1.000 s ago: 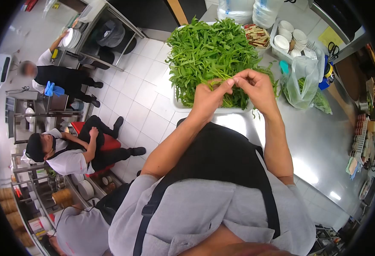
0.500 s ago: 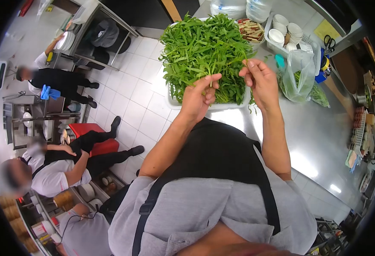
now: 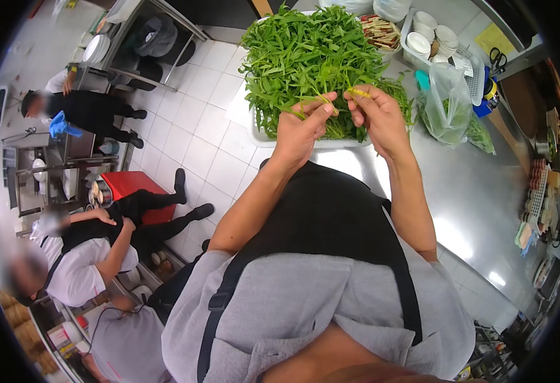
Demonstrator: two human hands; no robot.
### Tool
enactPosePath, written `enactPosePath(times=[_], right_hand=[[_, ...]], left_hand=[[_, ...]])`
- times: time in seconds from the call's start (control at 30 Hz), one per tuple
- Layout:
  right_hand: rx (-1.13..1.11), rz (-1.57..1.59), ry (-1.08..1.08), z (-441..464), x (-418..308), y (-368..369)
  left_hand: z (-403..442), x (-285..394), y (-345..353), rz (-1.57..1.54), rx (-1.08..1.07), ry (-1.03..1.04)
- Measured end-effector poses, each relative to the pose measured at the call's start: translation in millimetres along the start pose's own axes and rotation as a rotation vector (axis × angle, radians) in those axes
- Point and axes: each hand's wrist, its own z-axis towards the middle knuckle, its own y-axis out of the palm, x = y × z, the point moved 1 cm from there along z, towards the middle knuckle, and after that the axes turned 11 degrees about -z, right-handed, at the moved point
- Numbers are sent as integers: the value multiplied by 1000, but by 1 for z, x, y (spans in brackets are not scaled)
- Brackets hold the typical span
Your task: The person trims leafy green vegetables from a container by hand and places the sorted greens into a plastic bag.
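A big heap of leafy green vegetables (image 3: 305,57), with long narrow leaves, fills a white tub (image 3: 268,142) on the steel counter. Over its near side my left hand (image 3: 300,131) pinches a thin green stem between thumb and fingers. Close by on the right, my right hand (image 3: 382,121) is closed on a yellowed leaf (image 3: 358,93), held at the fingertips. A small gap separates the two hands. The lower end of the stem is partly hidden by my left fingers.
Right of the tub lies a clear plastic bag (image 3: 447,118) with greens inside. Behind it stand a basket of small white cups (image 3: 418,43) and a container of packets (image 3: 381,33). Scissors (image 3: 497,60) are at the far right. Several co-workers (image 3: 82,262) are on the left.
My right hand now holds a yellowed leaf where a green sprig was before. Both hands have stayed over the tub. At the left, a co-worker's hand has left the stacked plates.
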Motion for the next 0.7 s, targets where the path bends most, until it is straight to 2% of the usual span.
enactPosePath(times=[0.2, 0.5, 0.6, 0.7], right_hand=[[-119, -167, 86, -1, 0, 0], [-155, -208, 50, -2, -1, -1], [-119, -323, -37, -7, 0, 2], [52, -405, -107, -5, 11, -3]], left_hand=[[-3, 1, 1, 57, 45, 34], [-5, 3, 8, 108, 117, 17], [-3, 0, 3, 102, 127, 23], [-2, -5, 1, 64, 183, 83]])
